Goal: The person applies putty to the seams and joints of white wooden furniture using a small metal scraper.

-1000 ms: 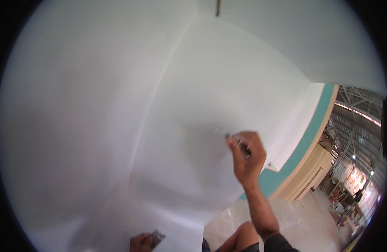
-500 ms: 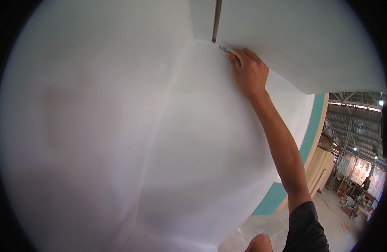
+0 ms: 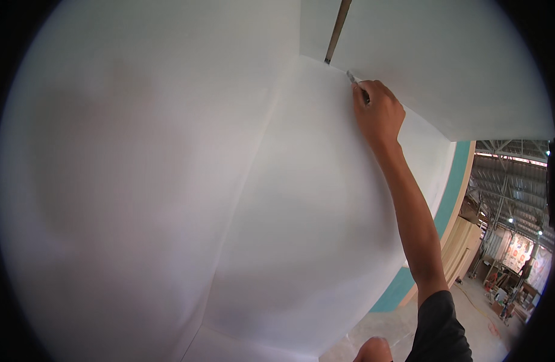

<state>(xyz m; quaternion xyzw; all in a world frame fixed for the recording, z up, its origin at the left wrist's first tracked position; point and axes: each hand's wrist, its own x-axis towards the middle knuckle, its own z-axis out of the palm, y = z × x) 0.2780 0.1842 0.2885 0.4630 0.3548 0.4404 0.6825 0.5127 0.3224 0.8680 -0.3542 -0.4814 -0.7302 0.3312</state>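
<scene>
My right hand (image 3: 380, 114) is raised to the inner corner of a white boxed space, its fingers closed around a small tool with a narrow metal blade (image 3: 351, 76) and a dark part at the grip. Whether it is a knife or a scraper, I cannot make out. The blade's tip lies at the seam where the white back panel (image 3: 313, 181) meets the white upper panel (image 3: 458, 78). Just left of the tip, a dark narrow slot (image 3: 337, 33) runs up the upper panel. My left hand is out of view.
A white side panel (image 3: 120, 181) fills the left. Along the right runs a teal band (image 3: 451, 181) with a pale wooden edge. Beyond it are wooden boards (image 3: 461, 250), a concrete floor (image 3: 470, 326) and workshop clutter. A bare knee (image 3: 374, 350) shows at the bottom.
The view has shifted, so the panels and slot appear further right. My right hand keeps its hold on the tool, whose blade now points more steeply upward and sits slightly farther from the slot.
</scene>
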